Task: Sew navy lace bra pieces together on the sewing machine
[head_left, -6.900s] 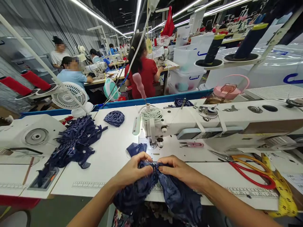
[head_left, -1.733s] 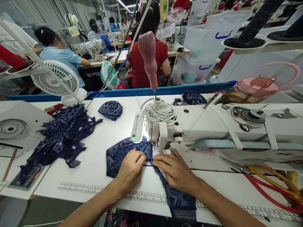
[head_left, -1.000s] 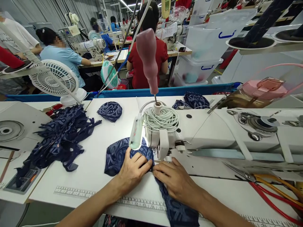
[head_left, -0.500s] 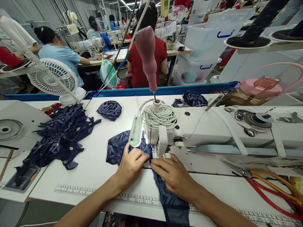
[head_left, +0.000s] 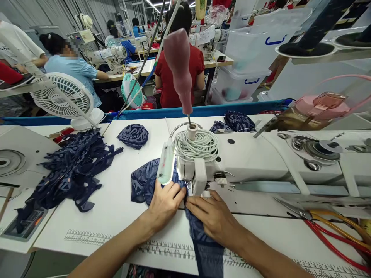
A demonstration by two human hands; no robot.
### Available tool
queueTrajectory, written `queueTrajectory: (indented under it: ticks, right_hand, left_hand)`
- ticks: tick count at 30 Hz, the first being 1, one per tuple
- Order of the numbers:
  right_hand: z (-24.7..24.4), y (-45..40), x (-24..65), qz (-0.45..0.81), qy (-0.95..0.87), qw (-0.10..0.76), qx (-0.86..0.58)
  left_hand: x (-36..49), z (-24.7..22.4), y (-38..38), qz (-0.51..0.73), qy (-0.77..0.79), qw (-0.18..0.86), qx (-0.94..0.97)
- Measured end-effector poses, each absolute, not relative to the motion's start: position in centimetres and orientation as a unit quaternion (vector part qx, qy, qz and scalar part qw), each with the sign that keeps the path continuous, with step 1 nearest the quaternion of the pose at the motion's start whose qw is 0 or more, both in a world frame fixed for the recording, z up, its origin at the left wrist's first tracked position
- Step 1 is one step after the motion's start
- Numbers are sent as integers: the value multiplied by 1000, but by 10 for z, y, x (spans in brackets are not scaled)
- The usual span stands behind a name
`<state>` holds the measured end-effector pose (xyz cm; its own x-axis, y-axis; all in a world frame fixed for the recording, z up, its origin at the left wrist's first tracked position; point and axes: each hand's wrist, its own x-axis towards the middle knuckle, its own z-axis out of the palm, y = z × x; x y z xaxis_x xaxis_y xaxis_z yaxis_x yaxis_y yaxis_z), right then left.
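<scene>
A navy lace fabric piece [head_left: 142, 180] lies under the needle end of a white sewing machine [head_left: 249, 154], beside the metal presser foot [head_left: 189, 188]. My left hand [head_left: 165, 202] is left of the foot, its bent fingers closed on the lace. On the right, my right hand [head_left: 216, 218] grips the fabric just in front of the foot, fingers close together. From there a navy strip [head_left: 207, 251] runs down toward the table's front edge. The fingertips and machine head partly hide the stitching spot.
Navy lace scraps [head_left: 72, 166] are heaped at left, near a folded lace piece [head_left: 133, 136]. More lace [head_left: 239, 121] lies behind the machine. Orange-and-red-handled scissors [head_left: 307, 214] lie at right. A pink-handled screwdriver [head_left: 179, 69] stands upright on the machine. Co-workers sit beyond.
The strip has slid a little away from me toward the foot, its lower seam now higher. Both hands stay on the fabric, with the left fingers slightly nearer the foot. The view has shifted slightly.
</scene>
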<state>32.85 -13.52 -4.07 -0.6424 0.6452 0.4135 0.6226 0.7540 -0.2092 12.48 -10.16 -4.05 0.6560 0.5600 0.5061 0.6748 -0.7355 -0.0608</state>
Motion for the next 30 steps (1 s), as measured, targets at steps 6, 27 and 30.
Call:
queueTrajectory:
  ticks: [6,27,30]
  right_hand:
    - [-40,-137,329,16,-912,205,-354]
    - [-28,-143,325,55,-913,218,-341]
    - [-27,-142,325,46,-913,217,-342]
  left_hand:
    - [121,-35,-102,-237,-383,94,-888]
    - [118,-33,-122,-215,-347,70,-910]
    - [118,-34,-124,-206,-345,74,-913]
